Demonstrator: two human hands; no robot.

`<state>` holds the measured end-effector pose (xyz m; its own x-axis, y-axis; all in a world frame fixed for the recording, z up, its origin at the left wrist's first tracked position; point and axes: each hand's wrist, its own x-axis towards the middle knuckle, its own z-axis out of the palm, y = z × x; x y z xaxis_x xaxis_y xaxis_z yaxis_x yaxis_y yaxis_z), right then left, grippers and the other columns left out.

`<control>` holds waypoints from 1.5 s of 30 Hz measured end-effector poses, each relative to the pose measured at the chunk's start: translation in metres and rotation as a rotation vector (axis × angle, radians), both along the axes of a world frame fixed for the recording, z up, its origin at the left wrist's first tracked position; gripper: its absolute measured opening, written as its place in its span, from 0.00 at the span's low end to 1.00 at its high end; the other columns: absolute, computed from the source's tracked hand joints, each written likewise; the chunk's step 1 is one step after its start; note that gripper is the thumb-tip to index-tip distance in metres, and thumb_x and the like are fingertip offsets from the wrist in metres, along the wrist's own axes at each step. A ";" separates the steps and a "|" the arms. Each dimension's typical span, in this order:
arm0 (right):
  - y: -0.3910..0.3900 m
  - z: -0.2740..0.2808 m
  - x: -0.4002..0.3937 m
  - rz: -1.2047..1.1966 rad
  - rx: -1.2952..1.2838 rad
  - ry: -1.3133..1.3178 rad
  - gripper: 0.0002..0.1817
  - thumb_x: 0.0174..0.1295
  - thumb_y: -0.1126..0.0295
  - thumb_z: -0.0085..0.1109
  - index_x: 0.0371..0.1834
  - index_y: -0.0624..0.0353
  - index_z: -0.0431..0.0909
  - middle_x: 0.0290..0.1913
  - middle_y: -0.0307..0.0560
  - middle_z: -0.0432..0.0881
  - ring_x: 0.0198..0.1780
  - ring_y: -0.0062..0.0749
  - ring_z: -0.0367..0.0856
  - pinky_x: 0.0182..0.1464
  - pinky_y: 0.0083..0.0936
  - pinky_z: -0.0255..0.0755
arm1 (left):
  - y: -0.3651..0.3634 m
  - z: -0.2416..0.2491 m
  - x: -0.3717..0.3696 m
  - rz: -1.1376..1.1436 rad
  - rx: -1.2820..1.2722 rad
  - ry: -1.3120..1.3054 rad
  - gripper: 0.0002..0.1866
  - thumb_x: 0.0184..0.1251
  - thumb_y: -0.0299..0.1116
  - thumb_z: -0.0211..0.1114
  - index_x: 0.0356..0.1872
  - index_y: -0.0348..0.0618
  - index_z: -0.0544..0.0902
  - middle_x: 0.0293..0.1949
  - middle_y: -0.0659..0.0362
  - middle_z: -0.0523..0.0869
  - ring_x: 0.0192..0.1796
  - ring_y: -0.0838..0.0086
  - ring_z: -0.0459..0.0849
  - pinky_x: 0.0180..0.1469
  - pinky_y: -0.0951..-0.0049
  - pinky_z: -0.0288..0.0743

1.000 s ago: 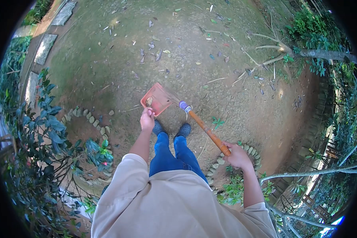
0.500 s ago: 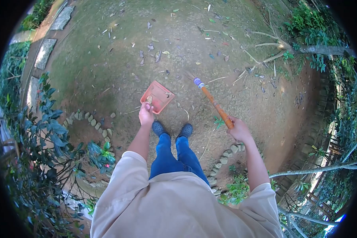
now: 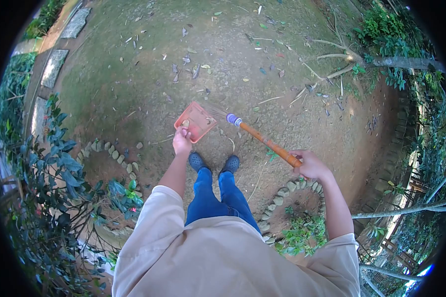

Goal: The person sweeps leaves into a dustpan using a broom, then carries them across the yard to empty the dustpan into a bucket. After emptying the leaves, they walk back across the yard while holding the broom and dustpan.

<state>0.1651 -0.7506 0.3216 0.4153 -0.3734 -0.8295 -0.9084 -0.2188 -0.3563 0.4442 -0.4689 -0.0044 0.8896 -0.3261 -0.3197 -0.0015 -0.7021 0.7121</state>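
Note:
My left hand (image 3: pixel 182 140) is closed on the near left edge of a red dustpan (image 3: pixel 199 123), just ahead of my shoes. A small tan piece, perhaps a dry leaf, shows in the pan beside my fingers. My right hand (image 3: pixel 308 165) grips the end of a stick broom (image 3: pixel 265 141) with an orange-brown handle and a purple-and-white binding. The broom slants up to the left, and its thin bristles overlap the pan's right edge in this view.
Dry leaves (image 3: pixel 195 72) and twigs lie scattered on the mossy ground ahead. Stone borders (image 3: pixel 115 154) curve on both sides of my feet (image 3: pixel 197 161). A leafy shrub (image 3: pixel 67 173) stands at left; bare branches (image 3: pixel 349 58) reach in from the right.
The broom head has swung left from open ground to the dustpan's right edge. My right hand has shifted right and slightly back, while the left hand and pan stay nearly in place.

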 end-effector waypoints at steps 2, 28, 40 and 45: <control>-0.004 0.002 0.005 0.017 -0.037 -0.008 0.37 0.47 0.77 0.63 0.68 0.59 0.72 0.35 0.52 0.85 0.24 0.32 0.82 0.28 0.28 0.74 | 0.002 -0.002 0.001 -0.003 -0.005 -0.039 0.12 0.62 0.30 0.68 0.46 0.50 0.79 0.38 0.56 0.86 0.44 0.61 0.85 0.48 0.62 0.77; 0.005 -0.074 0.041 0.082 -0.106 0.043 0.34 0.49 0.70 0.65 0.65 0.51 0.75 0.46 0.61 0.85 0.48 0.48 0.85 0.53 0.36 0.77 | 0.014 -0.033 0.021 0.056 -0.102 -0.001 0.13 0.61 0.24 0.69 0.45 0.46 0.78 0.34 0.59 0.82 0.37 0.69 0.81 0.46 0.68 0.77; 0.022 -0.024 -0.014 0.006 -0.196 -0.011 0.34 0.46 0.71 0.65 0.64 0.54 0.77 0.49 0.57 0.86 0.51 0.47 0.85 0.55 0.33 0.75 | 0.021 -0.008 0.008 0.072 -0.104 -0.033 0.12 0.62 0.26 0.69 0.45 0.47 0.78 0.35 0.59 0.84 0.38 0.69 0.82 0.47 0.68 0.77; 0.035 -0.030 -0.046 -0.046 -0.281 -0.109 0.34 0.46 0.72 0.65 0.63 0.56 0.77 0.49 0.58 0.86 0.51 0.48 0.85 0.55 0.32 0.75 | 0.013 0.020 -0.003 -0.007 -0.030 -0.053 0.12 0.63 0.28 0.69 0.46 0.47 0.78 0.37 0.57 0.86 0.41 0.66 0.85 0.48 0.66 0.77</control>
